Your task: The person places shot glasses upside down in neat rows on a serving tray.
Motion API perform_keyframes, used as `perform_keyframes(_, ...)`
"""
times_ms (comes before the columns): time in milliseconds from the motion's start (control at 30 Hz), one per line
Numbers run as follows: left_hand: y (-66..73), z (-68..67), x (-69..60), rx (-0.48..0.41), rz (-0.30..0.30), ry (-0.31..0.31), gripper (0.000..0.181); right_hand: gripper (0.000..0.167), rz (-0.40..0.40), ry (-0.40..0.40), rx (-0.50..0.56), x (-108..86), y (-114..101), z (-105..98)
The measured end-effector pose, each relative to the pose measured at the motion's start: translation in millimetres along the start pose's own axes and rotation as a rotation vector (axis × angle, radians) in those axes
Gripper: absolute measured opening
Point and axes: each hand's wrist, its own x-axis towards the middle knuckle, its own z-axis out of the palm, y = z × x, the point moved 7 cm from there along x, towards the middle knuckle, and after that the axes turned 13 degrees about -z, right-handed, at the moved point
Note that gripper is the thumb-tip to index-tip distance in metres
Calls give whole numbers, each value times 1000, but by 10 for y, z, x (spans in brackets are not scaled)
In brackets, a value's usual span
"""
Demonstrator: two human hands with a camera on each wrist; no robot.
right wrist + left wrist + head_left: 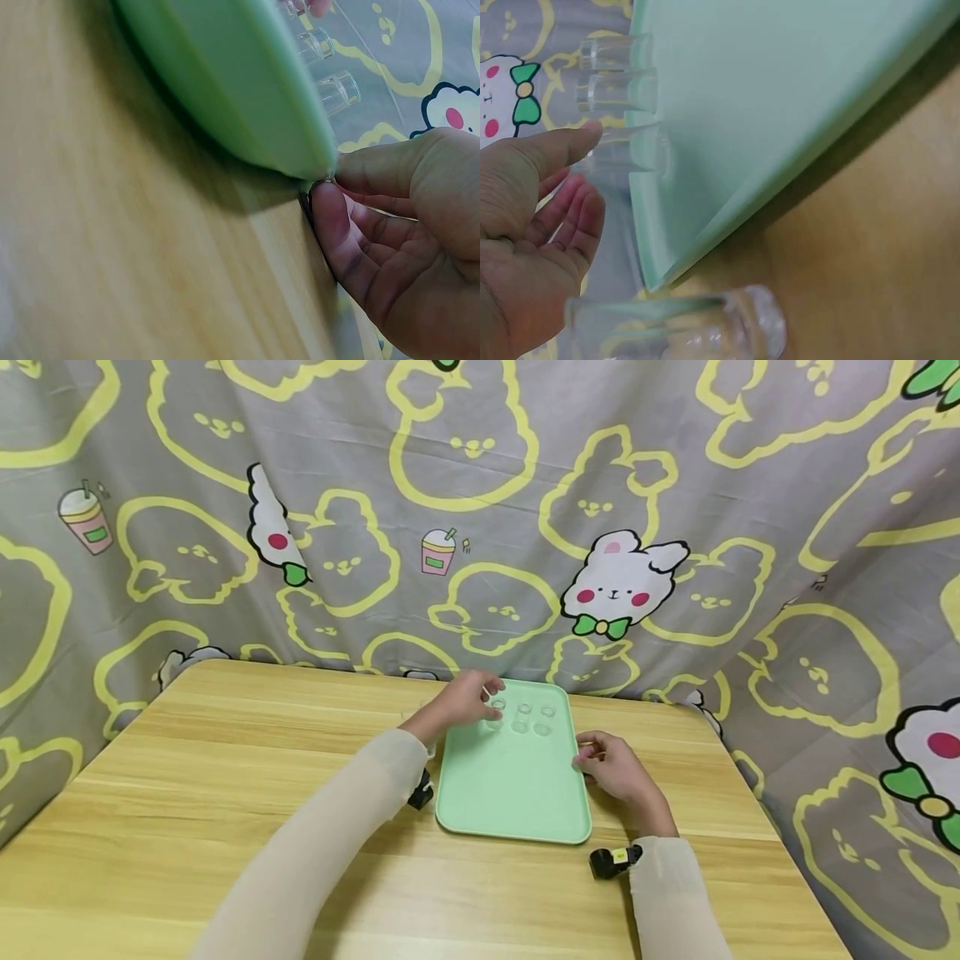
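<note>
A light green tray (517, 785) lies on the wooden table, bearing a row of three small clear glasses near its far end. At the leftmost glass (634, 150) is my left hand (467, 697), its thumb and fingers spread apart; in the left wrist view the glass stands just beyond the fingertips. The middle glass (522, 718) and the right glass (544, 720) stand upright beside it. Another clear glass (675, 330) is off the tray, close below the left hand. My right hand (615, 768) pinches the tray's right rim between thumb and finger.
The wooden table (225, 793) extends on both sides of the tray. A grey patterned curtain (480, 527) hangs directly behind the table's far edge and along the right side. Black wrist cameras (611, 863) sit on both forearms.
</note>
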Motion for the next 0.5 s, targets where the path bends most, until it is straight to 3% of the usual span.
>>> perform_keyframes(200,32,-144,-58,20,22,24,45,40,-5,-1,3,14,-17,-14)
perform_keyframes(500,-82,-362,-214,-20,8,34,42,40,-7,-6,6,9,0,2)
